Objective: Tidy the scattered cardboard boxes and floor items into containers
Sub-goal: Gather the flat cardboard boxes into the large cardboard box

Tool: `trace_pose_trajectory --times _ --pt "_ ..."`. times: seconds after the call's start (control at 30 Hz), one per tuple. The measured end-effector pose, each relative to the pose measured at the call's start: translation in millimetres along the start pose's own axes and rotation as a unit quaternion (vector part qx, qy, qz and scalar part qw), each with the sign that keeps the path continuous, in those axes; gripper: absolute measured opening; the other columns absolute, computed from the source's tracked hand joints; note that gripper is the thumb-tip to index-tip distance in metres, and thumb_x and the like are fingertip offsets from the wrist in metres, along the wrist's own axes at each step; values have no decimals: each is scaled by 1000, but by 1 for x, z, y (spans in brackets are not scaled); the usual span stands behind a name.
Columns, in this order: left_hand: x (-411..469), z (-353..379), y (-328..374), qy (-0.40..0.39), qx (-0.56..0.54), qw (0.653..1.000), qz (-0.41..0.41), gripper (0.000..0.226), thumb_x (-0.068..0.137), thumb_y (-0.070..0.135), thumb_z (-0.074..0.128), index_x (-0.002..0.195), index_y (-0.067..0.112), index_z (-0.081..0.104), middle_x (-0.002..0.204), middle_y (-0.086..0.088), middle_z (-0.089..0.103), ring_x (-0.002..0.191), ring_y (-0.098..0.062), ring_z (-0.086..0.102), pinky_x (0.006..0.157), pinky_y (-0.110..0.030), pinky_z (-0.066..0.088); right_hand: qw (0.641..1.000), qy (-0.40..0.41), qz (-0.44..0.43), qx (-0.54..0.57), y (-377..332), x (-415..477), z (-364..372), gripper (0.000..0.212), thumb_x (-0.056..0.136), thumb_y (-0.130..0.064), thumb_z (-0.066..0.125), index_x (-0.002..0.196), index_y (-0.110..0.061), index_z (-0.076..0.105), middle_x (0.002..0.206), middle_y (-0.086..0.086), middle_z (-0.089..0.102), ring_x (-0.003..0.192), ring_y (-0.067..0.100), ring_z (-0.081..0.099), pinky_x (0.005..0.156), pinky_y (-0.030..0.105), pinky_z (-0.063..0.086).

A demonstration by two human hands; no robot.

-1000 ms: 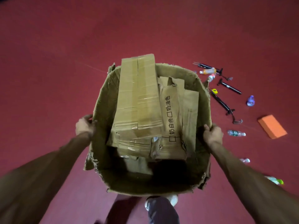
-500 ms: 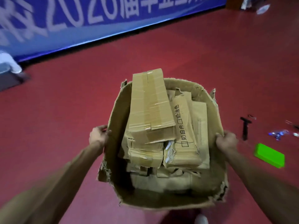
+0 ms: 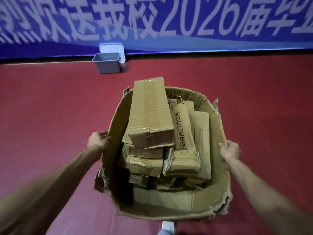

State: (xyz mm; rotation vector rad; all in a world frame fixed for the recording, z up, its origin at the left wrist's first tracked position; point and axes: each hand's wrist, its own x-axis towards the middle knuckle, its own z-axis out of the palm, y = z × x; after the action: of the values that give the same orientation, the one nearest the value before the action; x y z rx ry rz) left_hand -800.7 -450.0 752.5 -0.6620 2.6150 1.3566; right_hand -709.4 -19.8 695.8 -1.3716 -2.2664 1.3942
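Note:
A large torn cardboard box (image 3: 169,205) hangs in front of me above the red floor, carried between both hands. My left hand (image 3: 96,141) grips its left wall at the rim. My right hand (image 3: 230,149) grips the right wall. Inside lie several flattened and folded cardboard boxes (image 3: 150,116), the longest one sticking out over the far rim. One folded piece (image 3: 183,131) bears printed black characters.
A grey plastic bin (image 3: 107,62) stands on the red floor (image 3: 50,107) by the far wall, with a white bin (image 3: 111,47) right behind it. A blue banner (image 3: 169,19) with large white lettering covers the wall. My shoe tip (image 3: 168,225) shows below the box.
The view has swung left and up with the carried box: the scattered tools, bottles and green block are out of sight, and the banner wall with the bins has come into view. Both grips are unchanged.

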Motion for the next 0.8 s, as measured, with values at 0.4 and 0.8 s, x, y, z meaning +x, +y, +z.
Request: trace_pose_trajectory --times 0.4,0.8 --pt "216 5 128 61 20 998 -18 36 90 6 57 126 10 61 115 -12 68 80 -25 65 77 -36 58 995 -57 -78 -33 -225 168 143 23 90 -14 60 110 -7 70 108 16 71 110 36 61 100 44 47" --pt "528 27 282 19 32 999 14 35 87 7 57 121 13 66 105 -10 72 85 -27 70 76 -41 60 996 -16 -76 -44 -447 342 299 25 91 -18 60 112 -8 69 111 16 69 113 38 57 99 45 47"
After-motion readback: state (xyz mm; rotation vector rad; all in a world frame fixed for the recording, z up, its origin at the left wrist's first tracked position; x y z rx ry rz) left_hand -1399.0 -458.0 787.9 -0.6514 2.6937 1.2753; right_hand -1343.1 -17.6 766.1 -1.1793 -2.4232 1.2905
